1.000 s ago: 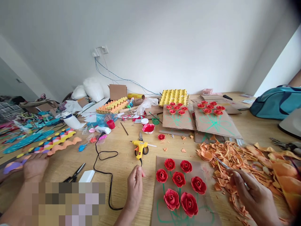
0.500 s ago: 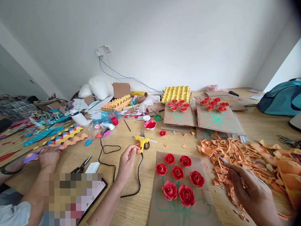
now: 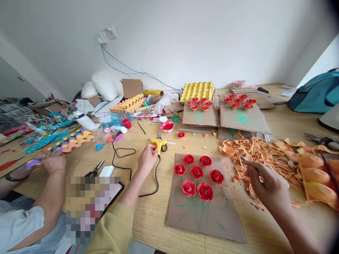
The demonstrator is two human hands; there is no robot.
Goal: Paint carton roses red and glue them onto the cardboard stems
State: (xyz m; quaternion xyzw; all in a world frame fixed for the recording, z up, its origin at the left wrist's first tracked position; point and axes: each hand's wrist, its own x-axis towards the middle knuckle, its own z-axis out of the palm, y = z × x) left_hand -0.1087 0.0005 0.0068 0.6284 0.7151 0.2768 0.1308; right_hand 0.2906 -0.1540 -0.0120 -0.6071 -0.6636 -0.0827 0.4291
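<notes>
My left hand has its fingers closed at the handle of a yellow glue gun, which lies on the table beside scissors. In my right hand is a slim silvery tool, held like a pen; its exact kind is unclear. The tool's tip points at a pile of torn orange egg-carton pieces. Between my hands lies a cardboard sheet with several red paper roses above green drawn stems. A single red rose sits farther back, near a dish of red paint.
Two more rose-covered boards stand behind, before a yellow egg tray. Orange egg carton lies at right. A co-worker's hands are at left, near black scissors and a tablet. The black cord loops across the table.
The view has tipped downward, so everything sits higher in the picture. My left hand has moved onto the glue gun's handle. My right hand still holds the slim tool by the orange pieces.
</notes>
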